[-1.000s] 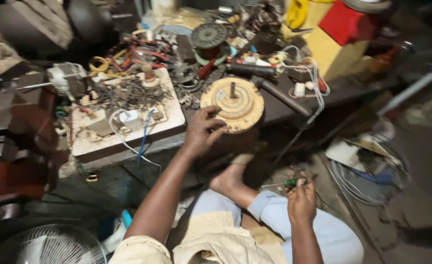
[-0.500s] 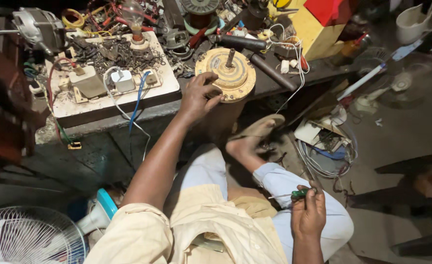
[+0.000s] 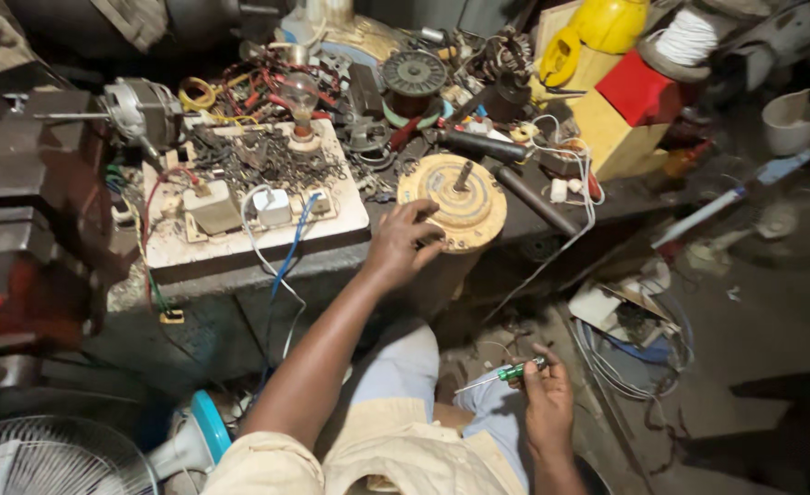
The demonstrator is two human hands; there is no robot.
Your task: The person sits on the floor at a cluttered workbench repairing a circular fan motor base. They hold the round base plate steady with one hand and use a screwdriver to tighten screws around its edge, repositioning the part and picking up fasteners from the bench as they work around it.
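Note:
My left hand [image 3: 396, 246] grips the near edge of a round tan fan motor [image 3: 454, 197] with a short shaft, which stands at the front of the cluttered bench. Low at the right, above my knee, my right hand [image 3: 546, 401] holds a small green-handled screwdriver [image 3: 501, 374] whose thin blade points left. The screwdriver is well clear of the motor.
A white test board [image 3: 240, 240] with a bulb [image 3: 301, 96], sockets and wires lies left of the motor. Behind it lie coils, tools and black rods [image 3: 487, 147]. Yellow and red boxes [image 3: 629, 101] stand at the right. A white fan [image 3: 48, 454] lies on the floor at lower left.
The view has shifted right and down across the bench. My left hand stays on the motor. My right hand has kept the screwdriver and stayed low by my knee.

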